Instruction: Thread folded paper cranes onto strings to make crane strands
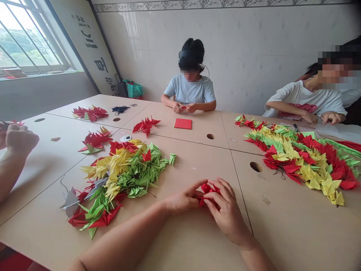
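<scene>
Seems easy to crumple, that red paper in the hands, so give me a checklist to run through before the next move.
1. Left hand on the held red paper: ok, gripping it.
2. Right hand on it: ok, gripping it too.
3. Creases lined up: cannot tell, the hands cover much of it.
4. Heap of coloured folded paper apart from both hands: ok, it lies off to the left.
5. Flat red paper beside the hands: not ok, it lies farther off, before the person opposite.
</scene>
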Demonstrator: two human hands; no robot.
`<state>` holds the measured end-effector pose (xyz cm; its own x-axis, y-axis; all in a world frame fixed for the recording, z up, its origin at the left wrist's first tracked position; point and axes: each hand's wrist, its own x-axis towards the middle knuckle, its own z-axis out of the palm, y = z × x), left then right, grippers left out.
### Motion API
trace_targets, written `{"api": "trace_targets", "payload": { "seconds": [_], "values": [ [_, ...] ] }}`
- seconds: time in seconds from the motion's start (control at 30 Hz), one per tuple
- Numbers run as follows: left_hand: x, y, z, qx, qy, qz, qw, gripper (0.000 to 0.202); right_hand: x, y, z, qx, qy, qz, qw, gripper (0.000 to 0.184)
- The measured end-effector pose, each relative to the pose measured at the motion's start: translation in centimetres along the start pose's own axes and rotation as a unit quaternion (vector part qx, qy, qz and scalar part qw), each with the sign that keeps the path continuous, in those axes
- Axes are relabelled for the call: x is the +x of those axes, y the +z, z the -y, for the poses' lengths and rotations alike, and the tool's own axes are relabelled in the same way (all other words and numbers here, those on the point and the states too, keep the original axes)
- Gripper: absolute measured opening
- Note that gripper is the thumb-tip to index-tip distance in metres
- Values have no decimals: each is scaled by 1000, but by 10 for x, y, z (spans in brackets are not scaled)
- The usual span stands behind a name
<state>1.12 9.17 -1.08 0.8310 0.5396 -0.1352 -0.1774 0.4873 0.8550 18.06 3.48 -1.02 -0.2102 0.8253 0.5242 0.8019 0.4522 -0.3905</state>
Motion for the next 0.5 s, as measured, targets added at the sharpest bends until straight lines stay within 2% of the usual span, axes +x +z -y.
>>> {"api": "trace_targets", "payload": {
  "seconds": [0.1,0.17,0.23,0.27,0.33,0.4,0.43,0.5],
  "values": [
    [0,-1,-1,-42,8,-8,999,68,2,-6,3,32,10,-10,999,15],
    [1,-3,-3,-58,12,-22,998,53,3,-15,6,65,7,14,998,12],
    [1,-5,-6,-47,25,-56,997,37,3,-24,5,113,21,38,993,13],
    [1,-6,-8,-30,41,-84,995,36,3,-28,3,139,45,32,989,18],
    [0,-8,-10,29,87,-155,984,41,3,-34,-8,179,139,-19,974,29],
    [0,-9,-12,102,121,-218,963,40,2,-36,-24,179,275,-72,942,37],
    [-1,-9,-12,139,129,-236,953,38,1,-36,-31,161,341,-73,923,41],
    [-2,-7,-12,201,136,-249,937,32,-2,-32,-44,129,406,-33,904,47]
  ]
}}
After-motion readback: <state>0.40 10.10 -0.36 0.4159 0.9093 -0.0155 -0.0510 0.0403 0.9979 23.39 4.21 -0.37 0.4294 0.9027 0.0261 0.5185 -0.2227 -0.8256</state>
